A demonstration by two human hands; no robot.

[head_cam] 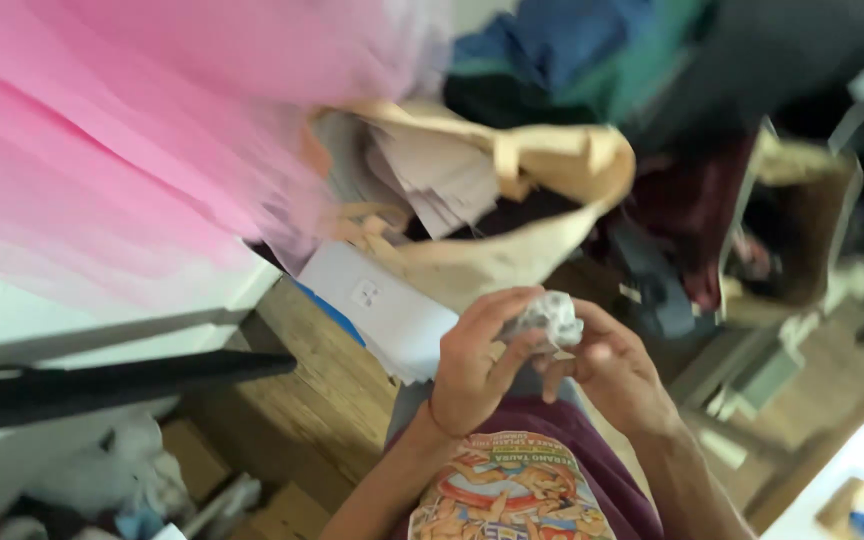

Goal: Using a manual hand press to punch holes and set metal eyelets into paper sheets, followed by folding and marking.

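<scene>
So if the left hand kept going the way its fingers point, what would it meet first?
Probably the tan bag just beyond the left hand, which grips a crumpled white wad with the right hand. Depth is unclear.

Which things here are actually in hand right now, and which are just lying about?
In hand:
left hand
right hand
crumpled white wad, pinched between both

Lying about:
pink tulle
tan tote bag with papers
white flat box
cardboard box
dark clothes pile
</scene>
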